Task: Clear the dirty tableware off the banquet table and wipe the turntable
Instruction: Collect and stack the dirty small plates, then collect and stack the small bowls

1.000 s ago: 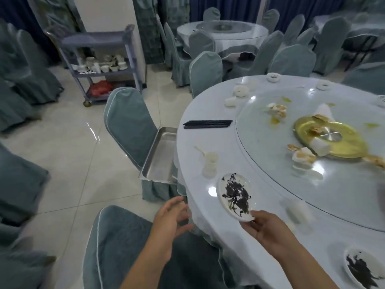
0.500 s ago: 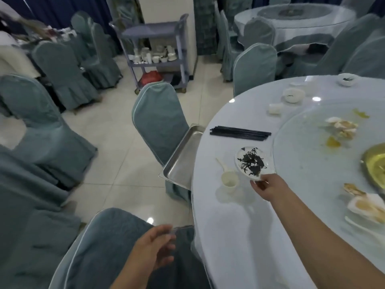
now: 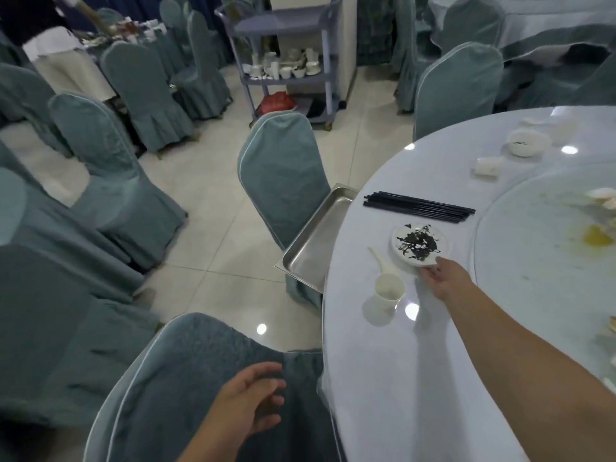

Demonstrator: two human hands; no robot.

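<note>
- I see a banquet hall with a pale tiled floor, rows of chairs in blue-green covers, and a grey service cart (image 3: 286, 58) at the far wall with white crockery on its middle shelf.
- The round banquet table (image 3: 393, 378) fills the right side of my view; the glass turntable (image 3: 533, 268) sits on it at far right, smeared with yellow sauce.
- My right hand (image 3: 441, 278) reaches across the table and grips the near rim of a small white plate (image 3: 418, 243) covered in dark scraps. The thumb lies on the rim; the fingers underneath are hidden, so I cannot tell exactly how they curl.
- The plate lies near the table's left edge, between a bundle of black chopsticks (image 3: 420, 207) beyond it and a white cup (image 3: 388, 291) with a white spoon (image 3: 380, 260) nearer me.
- A steel tray (image 3: 313, 251) rests on a chair seat, tucked against the table edge, left of the plate.
- My left hand (image 3: 248, 400) hovers over the nearest chair back (image 3: 186, 378), fingers loosely spread, holding nothing.
- A white bowl (image 3: 526, 144) stands farther along the table.
</note>
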